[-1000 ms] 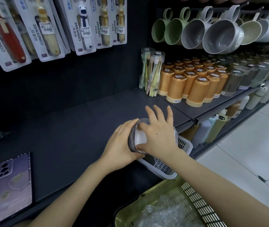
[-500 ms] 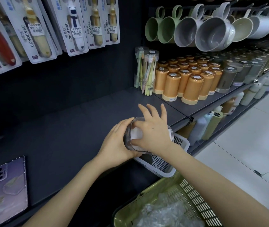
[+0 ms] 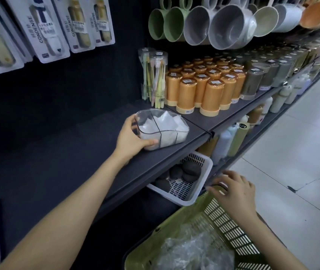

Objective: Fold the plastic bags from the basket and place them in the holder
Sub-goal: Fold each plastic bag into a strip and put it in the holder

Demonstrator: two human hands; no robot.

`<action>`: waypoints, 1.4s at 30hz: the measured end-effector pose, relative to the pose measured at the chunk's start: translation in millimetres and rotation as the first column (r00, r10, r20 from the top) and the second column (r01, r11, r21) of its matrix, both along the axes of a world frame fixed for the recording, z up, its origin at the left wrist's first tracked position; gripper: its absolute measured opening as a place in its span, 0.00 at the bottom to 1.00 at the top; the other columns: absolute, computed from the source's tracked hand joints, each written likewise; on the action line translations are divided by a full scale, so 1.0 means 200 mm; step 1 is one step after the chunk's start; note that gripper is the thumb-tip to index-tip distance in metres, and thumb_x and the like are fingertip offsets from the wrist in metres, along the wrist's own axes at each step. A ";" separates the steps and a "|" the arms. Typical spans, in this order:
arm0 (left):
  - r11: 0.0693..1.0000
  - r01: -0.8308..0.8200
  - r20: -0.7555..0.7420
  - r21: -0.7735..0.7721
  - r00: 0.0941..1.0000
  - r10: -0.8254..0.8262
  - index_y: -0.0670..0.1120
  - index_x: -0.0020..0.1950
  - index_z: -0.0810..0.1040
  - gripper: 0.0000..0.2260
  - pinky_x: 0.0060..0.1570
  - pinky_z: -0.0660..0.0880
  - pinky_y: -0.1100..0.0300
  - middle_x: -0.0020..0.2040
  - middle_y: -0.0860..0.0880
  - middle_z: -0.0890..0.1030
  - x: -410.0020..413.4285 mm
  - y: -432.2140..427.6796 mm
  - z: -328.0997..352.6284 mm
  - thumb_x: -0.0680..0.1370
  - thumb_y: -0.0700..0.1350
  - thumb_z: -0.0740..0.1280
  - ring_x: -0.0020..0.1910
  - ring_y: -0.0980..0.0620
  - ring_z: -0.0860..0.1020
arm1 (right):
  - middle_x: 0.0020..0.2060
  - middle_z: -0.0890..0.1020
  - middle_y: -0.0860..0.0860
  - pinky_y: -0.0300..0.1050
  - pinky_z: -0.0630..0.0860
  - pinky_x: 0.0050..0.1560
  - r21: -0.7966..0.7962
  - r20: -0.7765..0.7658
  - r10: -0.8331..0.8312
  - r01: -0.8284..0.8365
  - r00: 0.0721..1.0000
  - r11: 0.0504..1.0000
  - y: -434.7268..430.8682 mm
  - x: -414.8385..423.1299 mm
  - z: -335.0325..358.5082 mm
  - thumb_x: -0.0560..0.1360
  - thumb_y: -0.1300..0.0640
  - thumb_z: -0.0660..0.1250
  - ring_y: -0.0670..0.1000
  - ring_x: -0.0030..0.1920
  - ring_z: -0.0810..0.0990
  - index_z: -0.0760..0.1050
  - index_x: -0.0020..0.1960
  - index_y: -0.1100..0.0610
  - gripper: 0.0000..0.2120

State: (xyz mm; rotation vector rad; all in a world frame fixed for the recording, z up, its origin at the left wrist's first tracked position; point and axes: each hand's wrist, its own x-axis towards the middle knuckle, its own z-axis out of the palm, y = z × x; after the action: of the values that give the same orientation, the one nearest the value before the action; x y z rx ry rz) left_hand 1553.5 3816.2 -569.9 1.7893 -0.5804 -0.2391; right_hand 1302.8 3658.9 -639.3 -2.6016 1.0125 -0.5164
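The holder (image 3: 165, 129), a clear plastic tub with dark seams, stands on the dark shelf (image 3: 67, 156) close to the front edge and just left of the seam where two shelf boards meet. A broad stretch of dark board shows to its left, and behind it a gap separates it from the orange lidded canisters (image 3: 211, 96) and the clear tubes of toothbrushes (image 3: 156, 75). Folded white plastic bags (image 3: 163, 121) fill the holder.

The left hand (image 3: 131, 137) holds the holder at its left end, thumb laid along the near wall and fingers wrapped over the far rim. The right hand (image 3: 233, 190) is well apart from it, lower down and out past the shelf edge. Its fingers are spread and lightly bent, resting on the far rim of the green basket (image 3: 229, 228); motion blur hides whether the fingertips hook the rim. Crumpled clear plastic bags (image 3: 190, 250) lie in the green basket.

Between the shelf edge and the green basket, a white slatted basket (image 3: 204, 184) juts out from the level below, holding dark rounded items. To the right lies the pale tiled floor (image 3: 301, 152), with a crack.

The blister packs (image 3: 44, 30) hanging at the upper left bear the word "CONDENSE"; their smaller labels are unreadable. Green, grey and white mugs (image 3: 231, 26) hang above the canisters, whose lid stickers are too small to read.
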 end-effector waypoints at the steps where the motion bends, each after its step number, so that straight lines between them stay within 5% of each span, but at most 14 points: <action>1: 1.000 -0.008 0.000 0.007 1.000 0.008 0.49 0.71 0.65 0.43 0.61 0.73 0.58 0.57 0.61 0.71 0.02 -0.04 -0.01 0.61 0.38 0.82 0.58 0.61 0.72 | 0.56 0.81 0.52 0.56 0.66 0.56 0.022 -0.057 -0.012 0.013 0.998 1.000 0.01 -0.03 -0.07 0.66 0.46 0.77 0.61 0.57 0.76 0.83 0.43 0.47 0.08; 7: 1.000 -0.004 -0.059 -0.013 0.998 0.003 0.46 0.73 0.64 0.41 0.57 0.69 0.66 0.59 0.56 0.73 0.08 -0.21 -0.04 0.64 0.36 0.80 0.59 0.58 0.72 | 0.51 0.81 0.51 0.54 0.70 0.55 0.109 -0.269 -0.031 0.062 0.963 0.992 0.05 -0.15 -0.41 0.69 0.44 0.74 0.59 0.55 0.77 0.83 0.46 0.46 0.09; 10: 0.998 0.048 -0.085 0.035 0.995 -0.045 0.46 0.74 0.63 0.41 0.66 0.69 0.59 0.66 0.56 0.73 0.11 -0.20 -0.07 0.65 0.42 0.80 0.65 0.56 0.72 | 0.56 0.77 0.48 0.49 0.68 0.57 0.159 -0.362 -0.001 0.062 0.932 0.985 0.07 -0.17 -0.48 0.73 0.40 0.67 0.55 0.59 0.74 0.79 0.54 0.43 0.13; 13: 0.964 0.049 -0.057 0.260 0.998 -0.035 0.49 0.79 0.50 0.49 0.73 0.59 0.55 0.78 0.50 0.57 0.03 -0.10 -0.08 0.69 0.53 0.77 0.75 0.51 0.60 | 0.57 0.75 0.46 0.46 0.68 0.58 0.236 -0.408 0.042 0.061 0.912 0.970 0.10 -0.19 -0.53 0.74 0.38 0.65 0.52 0.59 0.72 0.76 0.58 0.42 0.16; 17: 0.828 -0.026 0.304 0.560 0.936 -0.176 0.46 0.78 0.57 0.35 0.74 0.54 0.55 0.78 0.46 0.58 -0.19 0.14 -0.12 0.77 0.60 0.64 0.77 0.48 0.56 | 0.58 0.76 0.47 0.45 0.70 0.58 0.339 -0.479 0.102 0.077 0.872 0.938 0.13 -0.23 -0.63 0.74 0.37 0.65 0.51 0.58 0.74 0.75 0.60 0.45 0.19; 21: 0.593 -0.045 0.389 0.804 0.795 -0.466 0.50 0.78 0.57 0.34 0.76 0.48 0.48 0.79 0.45 0.56 -0.41 0.36 -0.20 0.78 0.68 0.46 0.78 0.43 0.52 | 0.60 0.78 0.50 0.44 0.73 0.54 0.436 -0.580 0.189 0.106 0.793 0.894 0.22 -0.26 -0.78 0.74 0.38 0.64 0.50 0.58 0.76 0.68 0.69 0.50 0.27; 24: 0.546 -0.180 0.498 0.818 0.696 -0.517 0.48 0.77 0.60 0.32 0.72 0.57 0.38 0.76 0.44 0.63 -0.46 0.46 -0.25 0.79 0.64 0.45 0.75 0.39 0.60 | 0.62 0.77 0.52 0.44 0.74 0.54 0.517 -0.637 0.275 0.135 0.721 0.845 0.28 -0.29 -0.92 0.76 0.40 0.62 0.50 0.55 0.77 0.61 0.72 0.52 0.29; 27: 0.503 -0.274 0.538 0.820 0.671 -0.511 0.45 0.77 0.60 0.30 0.68 0.63 0.35 0.75 0.42 0.66 -0.46 0.51 -0.27 0.80 0.60 0.48 0.72 0.36 0.65 | 0.67 0.72 0.54 0.51 0.73 0.61 0.544 -0.687 0.308 0.185 0.659 0.819 0.33 -0.38 -1.04 0.75 0.38 0.63 0.54 0.64 0.74 0.57 0.74 0.52 0.34; 31: 0.482 -0.314 0.560 0.818 0.624 -0.544 0.48 0.78 0.55 0.28 0.68 0.62 0.34 0.76 0.41 0.63 -0.46 0.50 -0.30 0.81 0.58 0.48 0.72 0.33 0.63 | 0.76 0.58 0.58 0.61 0.59 0.70 0.485 -0.802 0.353 0.180 0.482 0.856 0.34 -0.50 -1.17 0.74 0.37 0.65 0.62 0.74 0.59 0.45 0.78 0.49 0.43; 35: 0.510 -0.329 0.594 0.795 0.594 -0.542 0.51 0.79 0.53 0.27 0.68 0.61 0.33 0.76 0.40 0.62 -0.45 0.50 -0.32 0.81 0.57 0.49 0.72 0.31 0.62 | 0.76 0.57 0.58 0.62 0.55 0.71 0.488 -0.830 0.425 0.104 0.361 0.866 0.37 -0.52 -1.23 0.76 0.38 0.62 0.63 0.75 0.57 0.43 0.79 0.47 0.41; 39: 0.518 -0.353 0.617 0.779 0.581 -0.531 0.50 0.79 0.54 0.27 0.68 0.61 0.33 0.76 0.39 0.62 -0.45 0.49 -0.33 0.81 0.57 0.50 0.72 0.31 0.62 | 0.71 0.67 0.59 0.54 0.58 0.72 0.426 -0.851 0.357 0.107 0.385 0.899 0.43 -0.53 -1.29 0.80 0.48 0.57 0.59 0.72 0.64 0.58 0.75 0.53 0.25; 40: 0.519 -0.351 0.616 0.779 0.582 -0.532 0.50 0.79 0.54 0.27 0.68 0.61 0.33 0.76 0.39 0.62 -0.44 0.49 -0.33 0.81 0.57 0.50 0.72 0.30 0.62 | 0.70 0.69 0.59 0.44 0.60 0.70 0.419 -0.848 0.337 0.128 0.409 0.899 0.45 -0.53 -1.29 0.81 0.51 0.57 0.58 0.70 0.66 0.63 0.73 0.56 0.22; 42: 0.520 -0.352 0.618 0.778 0.579 -0.532 0.50 0.78 0.55 0.27 0.68 0.61 0.33 0.75 0.38 0.62 -0.44 0.49 -0.33 0.81 0.56 0.50 0.71 0.30 0.62 | 0.66 0.72 0.61 0.21 0.64 0.51 0.430 -0.852 0.332 0.180 0.406 0.884 0.45 -0.51 -1.30 0.81 0.59 0.56 0.58 0.67 0.70 0.67 0.69 0.64 0.18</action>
State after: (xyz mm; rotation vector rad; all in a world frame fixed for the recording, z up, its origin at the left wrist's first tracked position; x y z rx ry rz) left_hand 1465.3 3913.8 -636.1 2.8886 -1.4580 0.3797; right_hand 1200.7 3748.9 -899.2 -2.3178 1.0483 1.2553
